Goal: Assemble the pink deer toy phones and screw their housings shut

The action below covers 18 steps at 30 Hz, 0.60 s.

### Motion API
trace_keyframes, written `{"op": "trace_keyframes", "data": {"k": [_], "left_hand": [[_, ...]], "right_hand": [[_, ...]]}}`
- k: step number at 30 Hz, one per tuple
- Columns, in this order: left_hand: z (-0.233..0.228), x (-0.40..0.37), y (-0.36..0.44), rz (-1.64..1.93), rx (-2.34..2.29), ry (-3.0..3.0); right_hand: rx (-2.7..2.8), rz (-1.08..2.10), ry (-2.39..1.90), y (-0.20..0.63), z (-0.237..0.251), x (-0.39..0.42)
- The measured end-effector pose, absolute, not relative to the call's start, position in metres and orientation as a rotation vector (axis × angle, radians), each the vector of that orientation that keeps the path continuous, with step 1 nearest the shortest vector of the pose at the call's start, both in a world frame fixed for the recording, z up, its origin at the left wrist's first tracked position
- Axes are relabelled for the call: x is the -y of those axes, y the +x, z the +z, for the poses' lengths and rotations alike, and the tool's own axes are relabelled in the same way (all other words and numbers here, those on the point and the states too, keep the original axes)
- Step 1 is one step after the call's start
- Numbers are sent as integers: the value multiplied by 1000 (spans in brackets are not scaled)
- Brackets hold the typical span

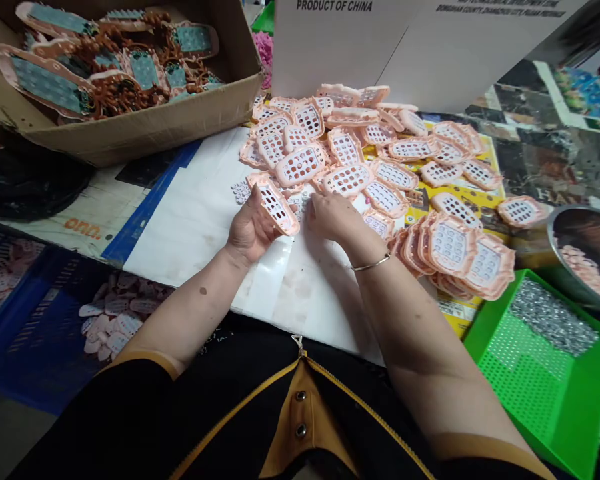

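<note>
Two hands work above the white surface (190,220): the left hand (250,230) is clamped on a pink keypad shell (275,203), which wants steadying face-up, while the right hand (333,217) rests fingers-down just beside it, its grip hidden.

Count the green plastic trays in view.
1: the green perforated plastic tray sits at lower right, beside the right forearm, with small silver parts in its far corner. Others may lie outside the view.
</note>
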<state>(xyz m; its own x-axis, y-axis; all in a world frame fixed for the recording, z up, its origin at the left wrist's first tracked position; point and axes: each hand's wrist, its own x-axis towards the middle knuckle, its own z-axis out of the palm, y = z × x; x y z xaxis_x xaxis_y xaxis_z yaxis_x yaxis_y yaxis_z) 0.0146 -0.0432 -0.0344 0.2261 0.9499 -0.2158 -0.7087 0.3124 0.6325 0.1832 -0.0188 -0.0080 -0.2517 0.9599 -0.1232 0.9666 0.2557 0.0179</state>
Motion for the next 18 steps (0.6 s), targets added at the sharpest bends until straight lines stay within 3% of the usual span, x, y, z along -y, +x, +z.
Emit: {"op": "trace_keyframes", "data": {"k": [8,18], "left_hand": [[-37,42,14,1166,-606,480],[-47,39,11,1177,-551,516]], "right_hand": [[-2577,162,1618,188,-22,20],[-2725,8,1731,203,-38,36]]}}
